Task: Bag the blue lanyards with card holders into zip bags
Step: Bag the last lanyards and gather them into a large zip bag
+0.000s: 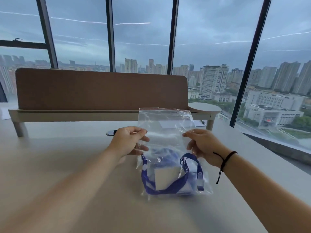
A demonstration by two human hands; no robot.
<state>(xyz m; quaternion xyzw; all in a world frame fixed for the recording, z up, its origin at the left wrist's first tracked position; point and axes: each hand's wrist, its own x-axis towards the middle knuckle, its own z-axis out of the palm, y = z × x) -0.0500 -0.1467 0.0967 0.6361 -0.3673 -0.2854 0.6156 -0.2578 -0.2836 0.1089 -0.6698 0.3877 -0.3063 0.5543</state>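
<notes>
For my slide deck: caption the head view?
Both hands hold a clear zip bag containing a blue lanyard.

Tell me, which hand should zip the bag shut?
Probably the right hand. Both hands pinch the zip bag at mid-height, with the blue lanyard at the bottom. The left hand seems to grip more fully, so it could steady the bag.

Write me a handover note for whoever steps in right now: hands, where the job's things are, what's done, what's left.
Left hand: pinches the zip bag's left edge.
Right hand: pinches its right edge.
Bag is held upright over the table, red zip strip at top.
Blue lanyard and card holder sit in the bag's bottom.
Done: lanyard is in.
Left: press the zip closed; whether it is sealed cannot be told.
</notes>
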